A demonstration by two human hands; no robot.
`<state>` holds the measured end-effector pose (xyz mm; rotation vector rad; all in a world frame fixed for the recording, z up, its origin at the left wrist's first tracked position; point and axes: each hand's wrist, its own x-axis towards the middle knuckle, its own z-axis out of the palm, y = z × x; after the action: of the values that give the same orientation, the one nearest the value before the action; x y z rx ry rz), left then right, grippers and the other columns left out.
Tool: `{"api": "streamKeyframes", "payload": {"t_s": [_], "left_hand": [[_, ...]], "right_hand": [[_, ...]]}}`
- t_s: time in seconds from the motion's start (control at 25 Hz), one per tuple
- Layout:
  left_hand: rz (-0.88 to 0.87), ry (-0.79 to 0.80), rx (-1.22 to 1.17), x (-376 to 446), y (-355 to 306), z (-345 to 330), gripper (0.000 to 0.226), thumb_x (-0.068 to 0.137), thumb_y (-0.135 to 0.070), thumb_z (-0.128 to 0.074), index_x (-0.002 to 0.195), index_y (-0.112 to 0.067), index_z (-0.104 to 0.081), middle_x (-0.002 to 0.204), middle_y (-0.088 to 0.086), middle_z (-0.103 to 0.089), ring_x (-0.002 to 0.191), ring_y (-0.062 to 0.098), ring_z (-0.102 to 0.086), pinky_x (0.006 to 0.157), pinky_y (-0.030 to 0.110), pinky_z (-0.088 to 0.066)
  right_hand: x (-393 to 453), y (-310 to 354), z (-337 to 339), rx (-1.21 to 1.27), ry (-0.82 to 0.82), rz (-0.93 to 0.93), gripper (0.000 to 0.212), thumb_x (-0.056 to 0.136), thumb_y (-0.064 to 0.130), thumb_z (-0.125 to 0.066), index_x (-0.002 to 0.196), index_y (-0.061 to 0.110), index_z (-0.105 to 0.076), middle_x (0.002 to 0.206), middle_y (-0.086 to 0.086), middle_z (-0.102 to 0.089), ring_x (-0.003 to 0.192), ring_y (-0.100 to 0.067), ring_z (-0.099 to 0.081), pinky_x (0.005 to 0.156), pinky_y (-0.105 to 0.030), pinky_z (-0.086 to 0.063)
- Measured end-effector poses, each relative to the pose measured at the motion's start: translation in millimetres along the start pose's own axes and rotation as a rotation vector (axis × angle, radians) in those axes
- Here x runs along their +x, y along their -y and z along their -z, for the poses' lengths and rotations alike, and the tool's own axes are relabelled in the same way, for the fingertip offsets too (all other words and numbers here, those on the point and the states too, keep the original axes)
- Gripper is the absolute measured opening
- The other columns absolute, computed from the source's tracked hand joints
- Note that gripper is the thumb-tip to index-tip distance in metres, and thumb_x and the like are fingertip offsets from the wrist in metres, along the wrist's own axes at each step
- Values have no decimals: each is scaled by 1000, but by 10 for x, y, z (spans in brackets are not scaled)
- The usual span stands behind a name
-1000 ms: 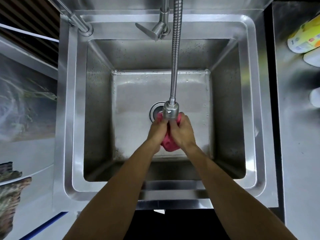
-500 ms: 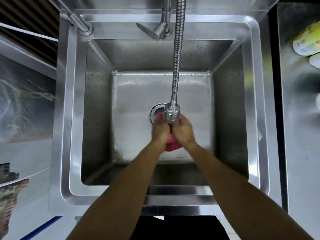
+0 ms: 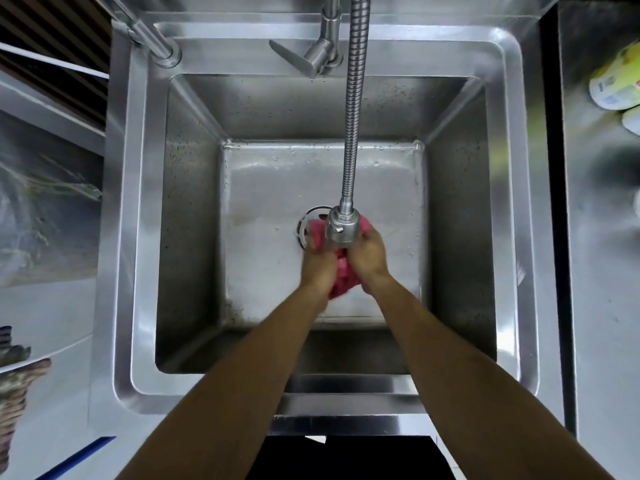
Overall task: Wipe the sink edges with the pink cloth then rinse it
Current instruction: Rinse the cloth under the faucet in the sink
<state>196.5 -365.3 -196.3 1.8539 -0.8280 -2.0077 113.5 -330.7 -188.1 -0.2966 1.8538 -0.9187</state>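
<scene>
- Both hands are meeting near the centre of the frame, low inside the sink (image 3: 145, 237), a deep square basin of brushed stainless steel with rounded corners and a broad flat rim.
- The left hand (image 3: 317, 265) is curling its fingers tight around the pink cloth (image 3: 341, 282); that hand is showing slightly blurred.
- The right hand (image 3: 369, 254) is closing over the same cloth from the other side, fingers wrapped in, so the two hands are pressing the fabric between them.
- The pink cloth is sitting bunched into a soft, crumpled wad, with folds poking out above the knuckles and below the wrists.
- A ribbed, flexible metal hose (image 3: 355, 116) is hanging down from the top centre of the frame and ending in a smooth cylindrical spray head (image 3: 341, 228), which is overlapping the cloth's upper edge.
- Whether water is flowing from the head cannot be told.
- The round drain (image 3: 306, 225) is showing partly, just left of the cloth on the basin floor.
- Water droplets are speckling the back and left walls of the basin.
- A flat lever tap handle (image 3: 298, 60) is standing at the top centre rim.
- A yellow-green labelled container (image 3: 616, 84) is lying at the upper right on the steel counter (image 3: 602, 271).
</scene>
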Motion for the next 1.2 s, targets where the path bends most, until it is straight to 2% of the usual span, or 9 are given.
{"api": "streamKeyframes", "payload": {"t_s": [0.32,0.4,0.52,0.6,0.76,0.92,1.04,1.12,1.2], "left_hand": [[166,259,184,-96,-69,97,33,104,-47,-53,124,-22,-58,78,12,-74,59,29,-73,45,29,-53],[69,78,258,-47,-41,124,36,107,-48,-44,132,-27,-61,87,6,-75,68,23,-72,51,28,-56],[-41,-189,253,38,-55,115,37,105,-45,-43,124,-27,-69,109,2,-76,95,23,-72,87,40,-60],[-18,-211,206,-63,-14,27,34,101,-47,-48,103,-27,-74,101,4,-78,90,25,-73,85,42,-61],[93,8,257,-316,-63,259,42,101,-58,-46,104,-27,-74,93,5,-79,72,20,-73,54,28,-50],[352,414,-29,-541,-251,661,50,98,-60,-52,109,-15,-72,112,14,-77,95,27,-76,72,40,-59],[328,430,17,-716,-396,729,47,92,-50,-64,60,-17,-55,75,3,-67,81,22,-70,84,41,-59],[276,457,71,-769,-456,751,45,94,-47,-64,62,-16,-57,78,5,-68,87,24,-69,95,45,-57],[265,497,-83,-757,-506,829,44,97,-49,-58,68,-17,-54,73,7,-63,79,24,-66,83,42,-57]], "right_hand": [[-51,-79,108,98,-8,-29,12,105,19,-55,108,18,-67,97,-9,-76,86,-22,-74,86,-46,-63],[-87,-41,98,79,83,-38,19,103,9,-58,110,22,-69,96,-5,-78,84,-19,-76,80,-37,-64],[-247,-26,6,89,38,4,30,99,-1,-55,101,24,-72,97,-6,-77,91,-21,-74,86,-35,-62],[-310,-7,6,146,-26,-59,14,98,10,-58,97,16,-70,93,-9,-76,89,-21,-72,88,-40,-60],[-386,7,399,346,211,-441,45,103,48,-48,115,12,-73,108,-13,-78,103,-32,-74,93,-51,-61],[-472,-5,732,329,548,-435,33,98,11,-63,131,7,-62,125,-18,-72,110,-33,-72,89,-43,-62],[-570,79,751,205,776,-444,53,92,0,-67,143,13,-55,133,-14,-70,123,-32,-68,104,-45,-55],[-612,181,755,137,822,-369,55,91,-4,-67,141,16,-57,133,-13,-71,124,-33,-67,110,-50,-50],[-681,309,748,75,762,-167,55,88,-13,-69,133,17,-61,126,-9,-74,119,-29,-70,108,-45,-54]]}}
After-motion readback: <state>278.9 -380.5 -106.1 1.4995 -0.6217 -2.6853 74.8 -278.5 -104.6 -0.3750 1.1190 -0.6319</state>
